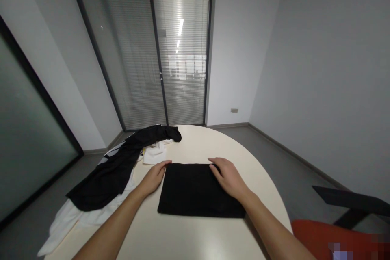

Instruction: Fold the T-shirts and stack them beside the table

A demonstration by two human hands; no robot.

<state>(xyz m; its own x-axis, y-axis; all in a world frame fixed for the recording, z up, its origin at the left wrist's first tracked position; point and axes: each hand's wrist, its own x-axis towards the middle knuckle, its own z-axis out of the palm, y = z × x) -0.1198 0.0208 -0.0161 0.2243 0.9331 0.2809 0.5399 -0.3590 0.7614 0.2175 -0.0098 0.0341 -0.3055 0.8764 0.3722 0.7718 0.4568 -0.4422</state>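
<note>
A black cloth (195, 191), folded into a flat rectangle, lies in front of me. At its far left corner is my left hand (155, 176), its fingertips at the edge and nothing gripped. My right hand (228, 176) rests on the far right part of the cloth, thumb apart from the fingers, which reach past the far edge. Both hands are open, palms down.
The round cream table (198, 144) carries a loose heap of black clothing (112, 174) and white clothing (65, 221) along its left side. A red chair (329, 237) with a black armrest (350, 199) stands at the lower right. Glass doors with blinds stand beyond.
</note>
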